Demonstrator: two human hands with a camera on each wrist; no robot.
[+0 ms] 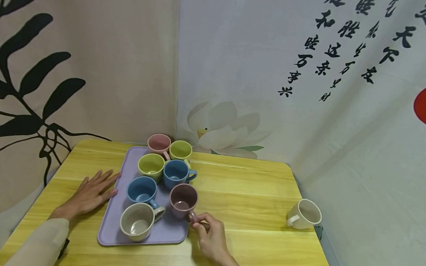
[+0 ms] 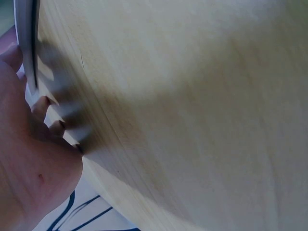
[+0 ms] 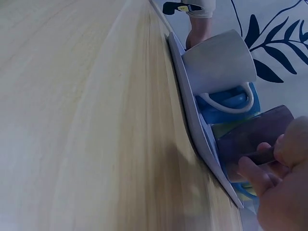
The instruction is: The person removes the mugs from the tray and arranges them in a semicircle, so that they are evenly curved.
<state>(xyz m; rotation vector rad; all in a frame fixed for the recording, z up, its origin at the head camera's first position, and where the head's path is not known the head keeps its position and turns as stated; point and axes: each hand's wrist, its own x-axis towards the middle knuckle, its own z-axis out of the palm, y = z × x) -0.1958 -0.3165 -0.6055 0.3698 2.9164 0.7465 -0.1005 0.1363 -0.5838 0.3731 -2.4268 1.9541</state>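
Observation:
A lilac tray [image 1: 168, 234] on the wooden table bears several mugs in two columns. My right hand [image 1: 210, 235] pinches the handle of a mauve mug [image 1: 183, 196] at the tray's near right; the right wrist view shows thumb and fingers on that handle. Left of it stands an off-white mug [image 1: 137, 222], behind which are a blue mug [image 1: 141, 190] and another blue mug [image 1: 176, 173]. Farther back are a green mug [image 1: 151, 166], a second green mug [image 1: 180, 150] and a pink mug [image 1: 159, 143]. My left hand [image 1: 93, 194] lies with spread fingers at the tray's left edge.
Another off-white mug [image 1: 304, 214] stands near the right edge of the table [image 1: 246, 191], apart from the tray. Behind the table hangs a printed curtain [image 1: 239, 50] with leaves, a lotus and dark lettering. Cables show below the table in the left wrist view.

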